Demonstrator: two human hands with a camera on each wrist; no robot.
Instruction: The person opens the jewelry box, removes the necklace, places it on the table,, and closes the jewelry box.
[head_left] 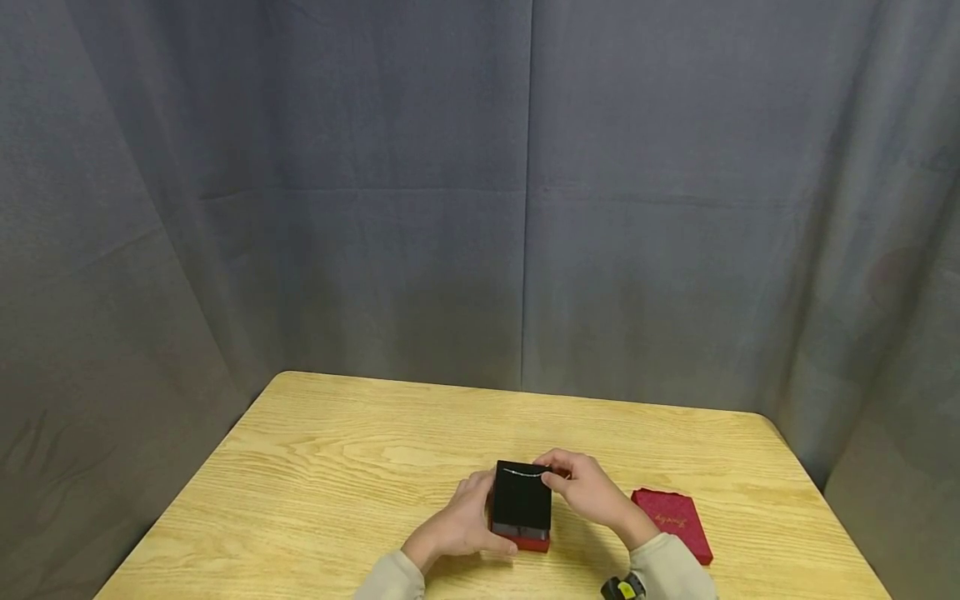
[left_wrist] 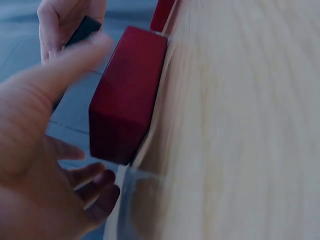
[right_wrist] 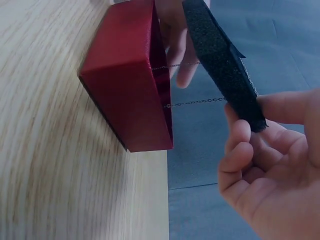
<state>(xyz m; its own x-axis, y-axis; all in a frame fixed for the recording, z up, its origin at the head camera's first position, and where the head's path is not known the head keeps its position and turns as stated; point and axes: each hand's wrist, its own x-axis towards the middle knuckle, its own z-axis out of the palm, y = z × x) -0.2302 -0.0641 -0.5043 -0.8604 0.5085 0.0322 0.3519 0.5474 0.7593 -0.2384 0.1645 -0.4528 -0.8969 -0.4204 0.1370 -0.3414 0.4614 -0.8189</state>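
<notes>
My right hand (head_left: 592, 492) pinches one edge of a black foam jewelry insert (right_wrist: 225, 70) between thumb and fingers. The insert is tilted and lifted above a small red jewelry box (right_wrist: 122, 90), which sits on the table with its top off. A thin silver chain (right_wrist: 195, 103) crosses the insert's face, and two strands run from its underside down into the box. Beside the box is my left hand (head_left: 461, 521), thumb at the near side and fingers loosely bent. A gap shows between those fingers and the red wall in the left wrist view.
A red lid (head_left: 671, 521) with gold lettering lies to the right of the box, near my right forearm. The wooden table (head_left: 337, 467) has rounded far corners. Grey curtains (head_left: 375, 208) hang behind it and at both sides.
</notes>
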